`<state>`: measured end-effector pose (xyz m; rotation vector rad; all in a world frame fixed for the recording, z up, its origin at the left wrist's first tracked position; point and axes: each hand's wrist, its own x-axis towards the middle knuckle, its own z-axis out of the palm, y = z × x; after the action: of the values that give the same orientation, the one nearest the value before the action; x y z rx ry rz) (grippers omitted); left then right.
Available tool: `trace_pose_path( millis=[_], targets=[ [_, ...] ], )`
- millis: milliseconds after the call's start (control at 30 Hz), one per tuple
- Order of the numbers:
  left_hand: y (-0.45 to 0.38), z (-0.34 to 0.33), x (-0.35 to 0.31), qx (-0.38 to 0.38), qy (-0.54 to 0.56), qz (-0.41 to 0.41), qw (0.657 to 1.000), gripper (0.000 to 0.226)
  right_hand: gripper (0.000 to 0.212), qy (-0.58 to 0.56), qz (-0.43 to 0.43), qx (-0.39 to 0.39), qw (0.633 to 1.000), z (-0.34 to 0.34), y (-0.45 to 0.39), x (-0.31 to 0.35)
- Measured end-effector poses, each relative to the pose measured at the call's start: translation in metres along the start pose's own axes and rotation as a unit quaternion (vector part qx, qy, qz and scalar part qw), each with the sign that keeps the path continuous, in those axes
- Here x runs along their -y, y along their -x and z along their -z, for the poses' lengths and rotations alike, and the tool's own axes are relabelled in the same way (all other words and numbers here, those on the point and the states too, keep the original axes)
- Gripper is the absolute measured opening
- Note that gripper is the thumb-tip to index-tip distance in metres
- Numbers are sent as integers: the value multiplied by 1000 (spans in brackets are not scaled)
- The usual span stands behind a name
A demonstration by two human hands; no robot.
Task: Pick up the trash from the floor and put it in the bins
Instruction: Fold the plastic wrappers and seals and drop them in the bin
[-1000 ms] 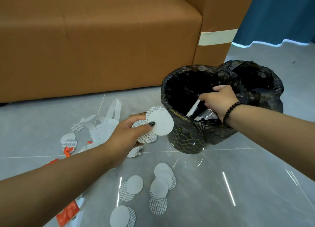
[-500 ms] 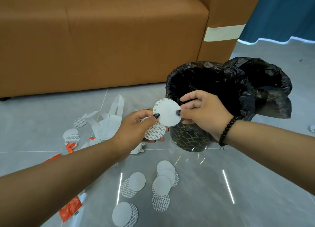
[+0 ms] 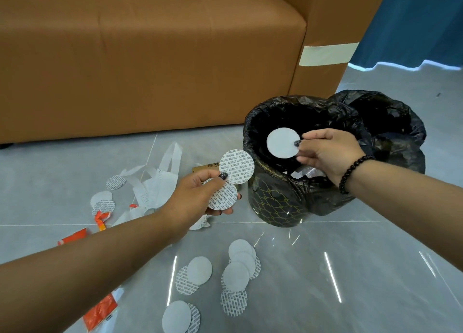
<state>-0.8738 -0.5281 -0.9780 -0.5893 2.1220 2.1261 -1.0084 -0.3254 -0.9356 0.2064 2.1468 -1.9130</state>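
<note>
There, at centre right, the right hand [image 3: 328, 152] pinched a plain white round disc [image 3: 282, 142] over the black-lined bin [image 3: 280, 202]; the left hand [image 3: 198, 195] gripped printed round discs [image 3: 233, 176] just left of it.

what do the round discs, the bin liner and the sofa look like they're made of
Discs: thin, stiff sheet, probably foil-backed paper seal liners; plain matte white on one face, repeated grey print on the other.
Bin liner: thin black plastic film, glossy and crinkled, folded over the rim.
Sofa: smooth tan upholstery with stitched seams, likely faux leather or tight-woven fabric; cannot tell which.
</note>
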Motion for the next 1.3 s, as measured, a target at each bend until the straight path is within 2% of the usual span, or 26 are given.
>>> trace_pose_path(
  millis=[133, 267, 333, 467, 633, 733, 867, 1033, 1100, 1167, 1233, 1300],
  targets=[
    [-3, -3, 4, -1, 5, 9, 1000, 15, 18, 58, 4, -44, 997, 9, -17, -9],
    [-6, -6, 5, 6, -21, -3, 1000, 14, 16, 170, 118, -59, 977, 2, -9, -12],
    [-8, -9, 6, 21, -34, -16, 999, 13, 14, 171, 160, -5, 972, -6, 4, -10],
    [-11, -16, 8, 59, -45, -38, 997, 13, 21, 184, 152, 137, 961, -23, 26, -11],
    [-12, -18, 10, 51, -32, -49, 997, 12, 27, 187, 142, 175, 956, -28, 32, -9],
    [-15, -16, 11, 12, 0, -40, 999, 19, 23, 148, 143, 141, 968, -22, 27, -4],
    [-20, -12, 14, -4, 54, 0, 999, 43, 19, 81, 103, 29, 991, -7, 0, -5],
    [-17, -10, 9, 11, 19, -43, 999, 59, 17, 105, 48, -64, 991, 15, -29, -26],
    [-17, -12, 7, 27, 16, -69, 997, 65, 14, 184, 125, -88, 971, 15, -23, -25],
    [-19, -15, 5, 37, 14, -82, 996, 63, 13, 226, 243, -76, 940, 9, -8, -21],
    [-21, -18, 3, 43, 6, -87, 995, 58, 13, 213, 311, -8, 926, -1, 10, -20],
    [-22, -20, 1, 52, 1, -92, 994, 52, 16, 205, 308, 63, 927, -12, 24, -24]
  ],
)
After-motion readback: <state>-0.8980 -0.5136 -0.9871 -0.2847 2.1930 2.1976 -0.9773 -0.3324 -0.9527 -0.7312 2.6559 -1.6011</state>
